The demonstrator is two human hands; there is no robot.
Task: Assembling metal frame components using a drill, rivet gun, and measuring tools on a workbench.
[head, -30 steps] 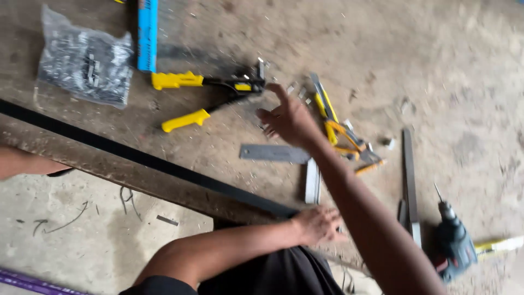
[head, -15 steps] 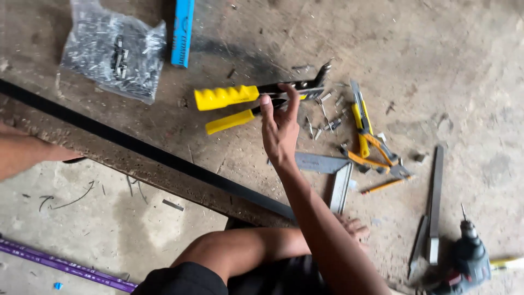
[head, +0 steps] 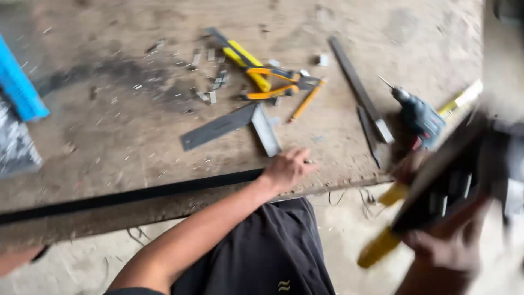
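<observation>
My right hand (head: pixel 445 248) is at the lower right, off the table edge, closed around a hand riveter with yellow handles and a dark head (head: pixel 420 210); both are strongly blurred. My left hand (head: pixel 286 169) rests with curled fingers on the front edge of the worn wooden table (head: pixel 109 142), gripping the right end of a long black metal strip (head: pixel 136 194) that runs along that edge. My left forearm reaches up from the lower left across my dark shorts (head: pixel 273 251).
On the table lie yellow-handled snips (head: pixel 256 74), a metal square (head: pixel 218 127), a pencil (head: pixel 307 101), flat metal bars (head: pixel 357 82), a blue cordless drill (head: pixel 420 117) and small metal scraps (head: pixel 210 76). A blue bar (head: pixel 19 87) and a bag of fasteners (head: pixel 16 145) sit at the left.
My right hand has taken the yellow-handled riveter off the table and swung it down to the lower right. The view has shifted right. My left hand stays on the black strip.
</observation>
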